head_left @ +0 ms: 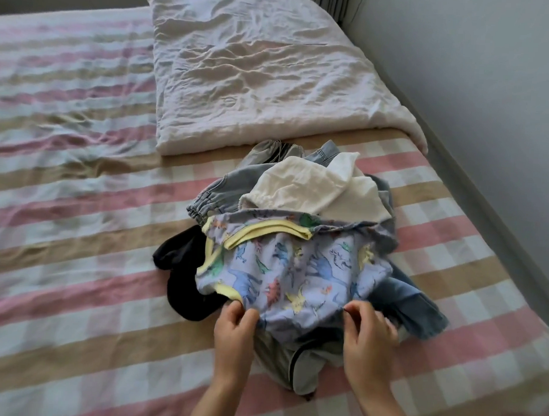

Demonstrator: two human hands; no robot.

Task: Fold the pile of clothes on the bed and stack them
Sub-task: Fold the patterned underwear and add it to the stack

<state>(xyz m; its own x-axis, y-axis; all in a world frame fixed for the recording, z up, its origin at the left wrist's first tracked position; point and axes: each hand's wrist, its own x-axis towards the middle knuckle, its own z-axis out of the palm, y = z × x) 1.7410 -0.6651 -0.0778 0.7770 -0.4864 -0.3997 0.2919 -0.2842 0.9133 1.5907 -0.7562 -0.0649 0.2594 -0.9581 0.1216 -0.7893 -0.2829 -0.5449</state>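
A heap of clothes lies on the bed's right half. On top sits a light blue dinosaur-print garment point(298, 271) with yellow trim. My left hand point(235, 328) pinches its near left edge, and my right hand point(366, 334) pinches its near right edge. Behind it lie a cream-white garment point(311, 190) and pale denim pieces point(223, 186). A black garment point(185, 276) sticks out at the left. Darker blue jeans point(417, 302) spread to the right. A grey-green garment point(291, 362) shows underneath, between my wrists.
The bed point(76, 262) carries a pink, beige and white checked sheet. A folded white quilt point(260, 72) lies at the far side. A grey wall point(492, 91) runs along the bed's right edge. The sheet to the left of the heap is bare.
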